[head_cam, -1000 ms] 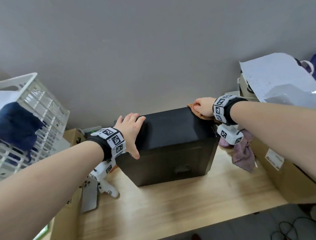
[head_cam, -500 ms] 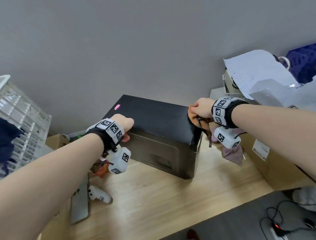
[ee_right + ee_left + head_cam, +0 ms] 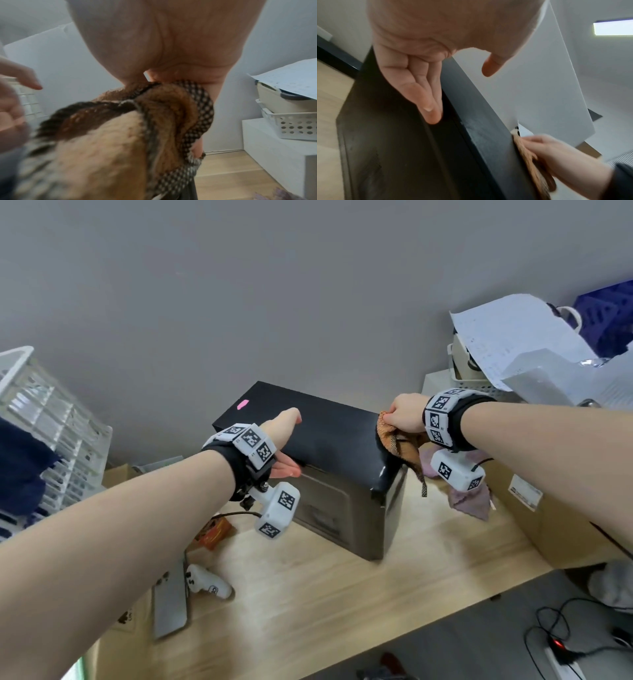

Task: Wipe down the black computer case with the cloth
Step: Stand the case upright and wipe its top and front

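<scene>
The right hand (image 3: 406, 413) bunches the cloth (image 3: 399, 443) at the case's (image 3: 329, 440) right end; its long top stretches leftward toward the flat, empty left hand (image 3: 284, 440).

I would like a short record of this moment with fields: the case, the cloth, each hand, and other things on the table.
case: black metal computer case, on the light wooden table
cloth: brown patterned terry cloth, at the case's right top edge
right hand: grips the cloth
left hand: fingers straight, braced on the case's near top edge
sticker: small pink sticker, on the case top
other: purple rag, white controller
</scene>
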